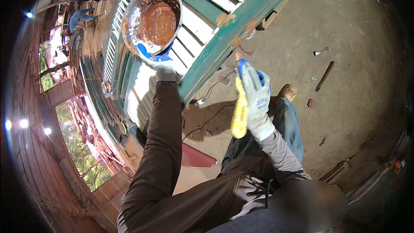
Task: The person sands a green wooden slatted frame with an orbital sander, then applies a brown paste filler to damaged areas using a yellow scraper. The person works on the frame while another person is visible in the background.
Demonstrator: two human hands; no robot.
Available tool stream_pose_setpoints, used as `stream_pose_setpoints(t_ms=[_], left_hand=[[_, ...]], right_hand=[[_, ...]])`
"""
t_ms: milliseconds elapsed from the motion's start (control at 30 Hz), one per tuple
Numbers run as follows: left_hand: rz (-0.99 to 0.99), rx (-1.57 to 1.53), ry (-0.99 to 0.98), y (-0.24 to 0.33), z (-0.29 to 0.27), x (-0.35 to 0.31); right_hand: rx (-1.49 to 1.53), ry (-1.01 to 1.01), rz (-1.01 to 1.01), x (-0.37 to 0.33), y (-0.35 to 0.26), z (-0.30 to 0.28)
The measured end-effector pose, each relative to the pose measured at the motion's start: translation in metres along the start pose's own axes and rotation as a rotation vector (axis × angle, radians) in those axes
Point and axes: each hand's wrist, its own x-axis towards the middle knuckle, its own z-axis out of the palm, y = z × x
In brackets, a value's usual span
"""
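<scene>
In the middle of the frame, slightly right, the right hand (257, 103) has its gloved fingers folded around the upper part of a tool (239, 114) with yellow handle. The long axis of this tool stands almost upright in the frame: the narrow end points to the top, the wide butt to the bottom. Its tip is close to the lower edge of a green shutter (202, 70), which runs slanting toward the upper right; whether they touch, I cannot tell from this view. At upper left of centre, the left hand (160, 62) grips the lower side of a bowl (133, 16), fingers partly spread and bent against it. The bowl's mouth faces the camera, showing brown paste (158, 22) inside.
</scene>
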Motion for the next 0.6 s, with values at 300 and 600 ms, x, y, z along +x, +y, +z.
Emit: stream_pose_setpoints(t_ms=[300,600], left_hand=[[0.01,-0.016,0.031,-0.007,-0.007,0.002],[-0.073,-0.017,0.077,0.0,-0.007,0.004]], right_hand=[[0.476,0.092,-0.006,-0.036,0.02,0.034],[0.179,0.298,0.098,0.031,0.058,-0.031]])
